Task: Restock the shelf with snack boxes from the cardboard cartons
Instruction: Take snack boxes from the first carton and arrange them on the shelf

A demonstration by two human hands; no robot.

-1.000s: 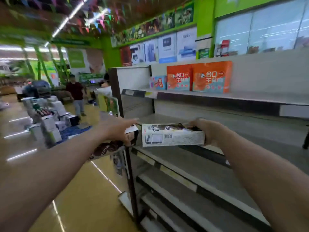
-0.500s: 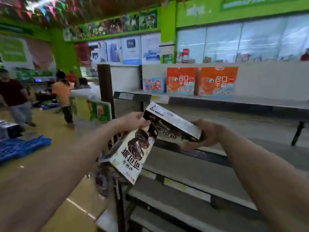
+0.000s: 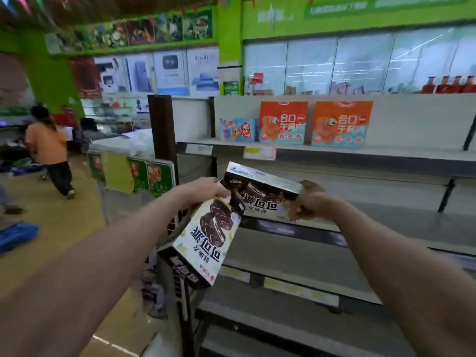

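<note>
I hold two white snack boxes printed with a chocolate pie picture. My left hand [image 3: 206, 190] grips the top edge of one box [image 3: 203, 243], which hangs down tilted, its print upside down. My right hand [image 3: 307, 202] grips the right end of the other box [image 3: 262, 194], held nearly level over the front of the second shelf board [image 3: 360, 202]. The boxes' near corners overlap between my hands. The grey metal shelf unit stretches to the right, its lower boards [image 3: 296, 256] bare.
On the top shelf [image 3: 334, 150] stand two orange boxes [image 3: 283, 122] and a small blue box [image 3: 238, 130]. A dark end post [image 3: 162, 135] marks the shelf's left end. A person in an orange shirt [image 3: 47, 148] walks in the aisle at left.
Both boxes have tipped from flat to face me and shifted right with the view. The left box now hangs lower and nearer. The person in orange has walked left.
</note>
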